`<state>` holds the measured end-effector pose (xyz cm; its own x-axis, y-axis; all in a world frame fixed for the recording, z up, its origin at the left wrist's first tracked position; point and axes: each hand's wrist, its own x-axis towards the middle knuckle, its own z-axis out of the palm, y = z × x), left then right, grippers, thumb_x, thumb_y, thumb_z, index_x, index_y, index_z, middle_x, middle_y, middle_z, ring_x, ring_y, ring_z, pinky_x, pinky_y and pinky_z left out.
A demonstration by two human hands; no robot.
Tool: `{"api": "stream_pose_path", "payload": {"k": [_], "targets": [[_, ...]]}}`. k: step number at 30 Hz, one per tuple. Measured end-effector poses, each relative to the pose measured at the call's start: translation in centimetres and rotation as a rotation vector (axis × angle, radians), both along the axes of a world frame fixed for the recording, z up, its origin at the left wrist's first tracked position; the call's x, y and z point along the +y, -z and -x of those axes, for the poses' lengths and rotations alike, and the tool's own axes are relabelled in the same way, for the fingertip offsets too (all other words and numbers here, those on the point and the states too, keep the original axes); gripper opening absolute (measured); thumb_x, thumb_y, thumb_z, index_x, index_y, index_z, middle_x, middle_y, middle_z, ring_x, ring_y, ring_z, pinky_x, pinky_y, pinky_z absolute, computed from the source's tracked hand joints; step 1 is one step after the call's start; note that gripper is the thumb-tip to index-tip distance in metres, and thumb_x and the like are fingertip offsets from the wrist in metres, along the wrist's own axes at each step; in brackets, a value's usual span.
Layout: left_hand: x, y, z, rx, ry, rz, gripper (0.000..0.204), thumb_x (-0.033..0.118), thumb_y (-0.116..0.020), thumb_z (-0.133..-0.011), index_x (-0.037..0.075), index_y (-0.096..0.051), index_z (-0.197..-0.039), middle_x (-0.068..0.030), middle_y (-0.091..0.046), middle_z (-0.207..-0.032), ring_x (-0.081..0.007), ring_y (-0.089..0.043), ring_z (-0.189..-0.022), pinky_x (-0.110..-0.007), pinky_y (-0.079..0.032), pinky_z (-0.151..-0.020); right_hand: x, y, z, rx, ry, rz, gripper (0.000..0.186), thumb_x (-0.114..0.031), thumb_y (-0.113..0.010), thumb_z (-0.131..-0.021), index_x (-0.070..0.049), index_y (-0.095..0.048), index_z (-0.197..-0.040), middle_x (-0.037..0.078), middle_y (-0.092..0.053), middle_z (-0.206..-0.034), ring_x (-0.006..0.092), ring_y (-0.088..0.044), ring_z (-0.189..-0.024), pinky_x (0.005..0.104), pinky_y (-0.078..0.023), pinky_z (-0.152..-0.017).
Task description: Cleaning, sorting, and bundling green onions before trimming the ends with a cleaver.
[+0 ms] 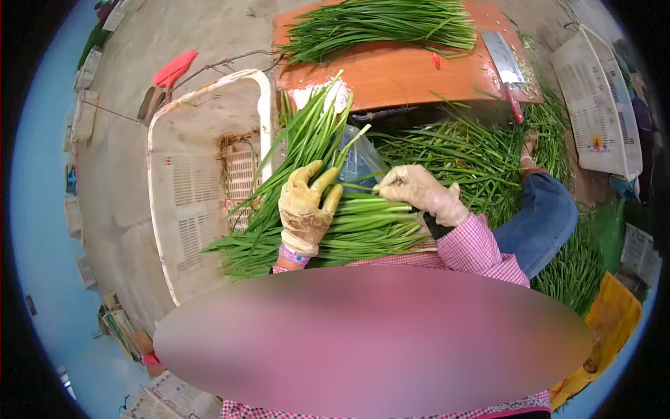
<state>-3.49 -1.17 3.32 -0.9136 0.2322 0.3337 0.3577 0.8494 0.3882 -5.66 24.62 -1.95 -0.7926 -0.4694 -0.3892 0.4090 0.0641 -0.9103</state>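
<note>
Both my hands wear pale, soiled gloves. My left hand (307, 206) curls loosely round some garlic chives (314, 133), its yellowed fingers parted and stalks running between them. Their leaves trail down to the left over a crate's edge. Close by on the right, my right hand (422, 192) pinches the tip of a thin stalk between thumb and forefinger. A sheaf of chives with pale stem ends (384, 227) lies across my lap under both hands. Clear plastic (359, 157) shows just beyond my hands.
A white plastic crate (157, 195) stands at my left. Ahead, an orange board (391, 77) carries a chive bundle (380, 28) and a knife (504, 66). Loose chives (460, 150) heap below it. Another white crate (593, 98) stands far right, a yellow container (614, 314) nearer.
</note>
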Motion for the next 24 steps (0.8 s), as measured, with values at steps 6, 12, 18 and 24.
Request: {"api": "stream_pose_path", "payload": {"k": [6, 12, 18, 24], "targets": [[0.8, 0.8, -0.5, -0.006, 0.025, 0.073, 0.022, 0.021, -0.082, -0.077, 0.013, -0.078, -0.096, -0.0132, -0.067, -0.117, -0.0336, -0.063, -0.109, -0.045, -0.051, -0.090, 1.4, -1.0, 0.9, 0.037, 0.409, -0.084, 0.024, -0.021, -0.070, -0.092, 0.000, -0.074, -0.103, 0.006, -0.074, -0.095, 0.0102, -0.066, -0.084, 0.0247, -0.053, -0.078], [0.8, 1.0, -1.3, 0.007, 0.017, 0.110, 0.017, 0.020, -0.082, -0.079, 0.013, -0.077, -0.094, -0.0109, -0.070, -0.111, -0.0320, -0.065, -0.103, -0.045, -0.052, -0.086, -1.7, -1.0, 3.8, 0.422, -0.021, -0.337, 0.038, -0.030, -0.078, -0.086, -0.002, -0.074, -0.111, 0.009, -0.073, -0.090, 0.0183, -0.069, -0.084, 0.0310, -0.055, -0.082], [0.6, 1.6, -1.0, -0.082, -0.081, 0.028, 0.015, 0.022, -0.080, -0.084, 0.012, -0.076, -0.093, -0.0084, -0.072, -0.099, -0.0293, -0.068, -0.090, -0.041, -0.053, -0.077, 0.9, 1.3, 3.3, 0.325, 0.035, -0.747, 0.029, -0.037, -0.069, -0.088, -0.009, -0.076, -0.093, 0.007, -0.074, -0.086, 0.0209, -0.072, -0.084, 0.0357, -0.054, -0.078], [0.6, 1.8, -0.7, -0.058, -0.073, -0.026, 0.013, 0.023, -0.078, -0.086, 0.011, -0.075, -0.091, -0.0082, -0.072, -0.096, -0.0292, -0.068, -0.087, -0.041, -0.053, -0.077, 2.6, 0.1, 2.7, 0.427, 0.248, -0.272, 0.031, -0.032, -0.073, -0.091, -0.011, -0.076, -0.114, 0.011, -0.073, -0.099, 0.0236, -0.069, -0.097, 0.0347, -0.053, -0.087]]}}
